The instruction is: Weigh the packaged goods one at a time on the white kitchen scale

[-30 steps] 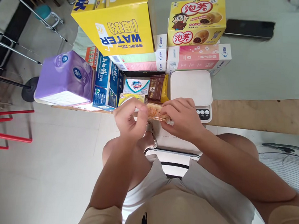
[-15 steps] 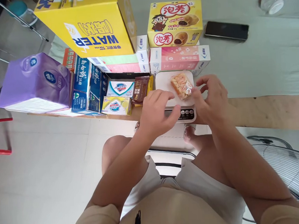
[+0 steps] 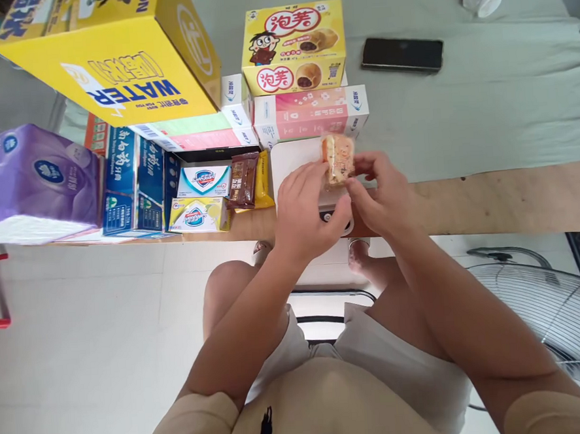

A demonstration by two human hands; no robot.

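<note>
A small clear-wrapped snack [image 3: 338, 158], golden with reddish flecks, is above the white plate of a kitchen scale [image 3: 286, 157]. My right hand [image 3: 380, 195] pinches the wrapper at the snack's lower right. On the other side my left hand [image 3: 306, 209] is curved over the scale, thumb apart from the fingers. Its fingertips meet the snack's left edge; whether they press on it I cannot tell. My left hand and the snack hide much of the scale, including most of its button panel.
Left of the scale are brown and yellow wrapped bars [image 3: 243, 180], soap boxes [image 3: 204, 181], toothpaste boxes [image 3: 138, 180] and a purple tissue pack [image 3: 46, 176]. Behind stand a yellow water carton [image 3: 133, 63], pink boxes [image 3: 310, 113] and a puff box [image 3: 292, 46]. A phone [image 3: 402, 54] lies farther right.
The snack has turned more upright and shifted on the scale, with my right hand now gripping it. My left fingertips have come up against its side. The whole view has swung slightly right.
</note>
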